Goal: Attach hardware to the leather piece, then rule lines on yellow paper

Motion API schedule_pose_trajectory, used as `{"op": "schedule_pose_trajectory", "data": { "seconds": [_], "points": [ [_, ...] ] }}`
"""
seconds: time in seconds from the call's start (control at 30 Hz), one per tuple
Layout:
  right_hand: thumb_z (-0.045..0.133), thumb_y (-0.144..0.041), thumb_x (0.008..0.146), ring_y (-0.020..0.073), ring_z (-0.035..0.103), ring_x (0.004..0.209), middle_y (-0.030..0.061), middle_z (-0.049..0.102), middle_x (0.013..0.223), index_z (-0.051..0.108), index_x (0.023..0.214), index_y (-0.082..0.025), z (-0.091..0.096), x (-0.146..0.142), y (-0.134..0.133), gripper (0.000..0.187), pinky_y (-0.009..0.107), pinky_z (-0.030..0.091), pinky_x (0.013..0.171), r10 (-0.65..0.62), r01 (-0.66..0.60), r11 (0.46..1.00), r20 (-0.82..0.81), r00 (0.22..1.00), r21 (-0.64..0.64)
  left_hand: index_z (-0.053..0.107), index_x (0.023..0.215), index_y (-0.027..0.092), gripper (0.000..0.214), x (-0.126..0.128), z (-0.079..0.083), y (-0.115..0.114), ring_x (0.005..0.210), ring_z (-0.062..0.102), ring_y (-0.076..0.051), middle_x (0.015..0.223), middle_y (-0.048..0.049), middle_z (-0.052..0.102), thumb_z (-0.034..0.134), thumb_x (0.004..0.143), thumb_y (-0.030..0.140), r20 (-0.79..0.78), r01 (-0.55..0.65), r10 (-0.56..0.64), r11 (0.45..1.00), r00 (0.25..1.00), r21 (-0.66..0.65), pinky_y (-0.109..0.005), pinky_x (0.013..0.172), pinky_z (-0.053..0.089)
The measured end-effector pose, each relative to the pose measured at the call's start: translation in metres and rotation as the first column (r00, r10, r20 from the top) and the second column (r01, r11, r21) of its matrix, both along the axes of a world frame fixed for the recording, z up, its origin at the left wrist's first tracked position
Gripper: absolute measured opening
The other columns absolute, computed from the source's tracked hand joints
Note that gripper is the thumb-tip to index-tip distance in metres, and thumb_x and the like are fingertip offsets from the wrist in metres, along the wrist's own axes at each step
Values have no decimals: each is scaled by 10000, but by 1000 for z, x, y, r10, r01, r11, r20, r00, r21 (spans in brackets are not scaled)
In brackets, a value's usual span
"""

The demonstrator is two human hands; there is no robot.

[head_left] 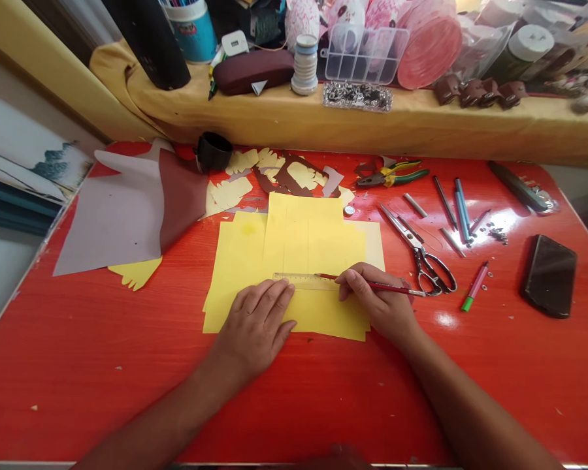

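Observation:
Several yellow sheets (245, 261) lie stacked at the middle of the red table, with thin lines drawn on the upper one. A clear ruler (306, 281) rests flat across them. My left hand (257, 320) lies on the sheets with fingers stretched out, its fingertips pressing on the ruler's left part. In my right hand (372, 294) is a dark red pencil (389, 287), pinched between thumb and fingers. The pencil's tip points left and meets the ruler's upper edge near its middle; whether it touches the paper I cannot tell.
Scissors (419, 251), pliers (392, 175), a pink pen (475, 286) and a black phone (549, 277) lie to the right. Yellow and brown scraps (294, 173) are heaped behind the sheets. Grey and brown material (122, 209) sits at left near a black cup (214, 151). A cloth-covered shelf (264, 124) borders the back.

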State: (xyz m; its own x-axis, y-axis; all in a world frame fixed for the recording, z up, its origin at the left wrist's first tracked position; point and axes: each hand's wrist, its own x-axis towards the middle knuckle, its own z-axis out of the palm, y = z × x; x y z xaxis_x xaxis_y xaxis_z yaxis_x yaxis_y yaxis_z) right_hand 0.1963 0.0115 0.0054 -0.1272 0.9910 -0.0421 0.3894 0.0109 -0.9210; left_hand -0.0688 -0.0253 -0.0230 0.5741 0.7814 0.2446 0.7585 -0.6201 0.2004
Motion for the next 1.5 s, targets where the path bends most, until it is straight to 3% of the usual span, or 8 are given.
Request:
{"op": "schedule_pose_trajectory", "data": {
  "seconds": [0.23,0.47,0.77,1.5],
  "points": [
    [543,-558,1072,193,700,696,37,746,733,716,804,-232,-2,0,0,457,320,558,684,-4,4,1000,-9,1000,11,574,1492,85,461,0,1,0,1317,590,-329,1462,-164,663,547,1087,303,1,5,-5,1000,1000,7,-479,1097,433],
    [559,-503,1080,187,696,690,22,743,716,735,882,-229,-2,1,0,381,317,549,697,-29,28,1000,-59,998,-2,564,1501,104,450,0,1,1,1321,590,-320,1465,-146,669,511,1106,311,-1,2,-2,1000,1000,7,-474,1101,429],
    [557,-529,1079,187,698,695,29,745,722,732,852,-226,-1,0,0,417,306,543,687,-18,19,1000,-34,999,9,564,1510,139,445,1,2,0,1330,594,-321,1480,-138,660,506,1107,319,-2,-10,10,1000,1000,-2,-473,1105,432],
    [564,-476,1082,176,689,683,19,738,709,730,864,-225,-4,0,0,372,296,538,679,-17,17,1000,-57,998,15,573,1491,85,456,0,1,1,1315,591,-331,1460,-161,666,534,1095,307,-3,5,-5,1000,1000,5,-492,1086,447]
  ]
}}
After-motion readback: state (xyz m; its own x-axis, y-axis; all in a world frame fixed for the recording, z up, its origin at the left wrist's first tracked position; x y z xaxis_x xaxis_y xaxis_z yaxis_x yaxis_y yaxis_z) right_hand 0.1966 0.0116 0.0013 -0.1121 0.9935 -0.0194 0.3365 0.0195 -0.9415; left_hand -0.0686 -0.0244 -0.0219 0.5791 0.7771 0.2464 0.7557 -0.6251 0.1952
